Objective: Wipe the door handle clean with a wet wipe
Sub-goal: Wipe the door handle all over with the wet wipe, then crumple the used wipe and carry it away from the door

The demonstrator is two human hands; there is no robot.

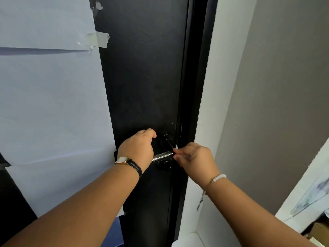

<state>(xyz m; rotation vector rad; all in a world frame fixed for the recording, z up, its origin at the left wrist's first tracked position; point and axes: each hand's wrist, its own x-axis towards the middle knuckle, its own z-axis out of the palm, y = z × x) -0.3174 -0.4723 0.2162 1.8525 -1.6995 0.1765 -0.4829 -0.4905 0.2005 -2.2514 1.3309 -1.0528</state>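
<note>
Left hand (138,148) covers the handle (162,155) (middle bare); door frame (197,86) crowds right.

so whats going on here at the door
A person is working on the lever handle of a black door. The left hand is closed around the outer end of the handle, and the right hand is at its inner end near the door edge, pinching something small and white, likely the wet wipe, though only a sliver shows. Sheets of paper are taped to the door on the left.
</note>
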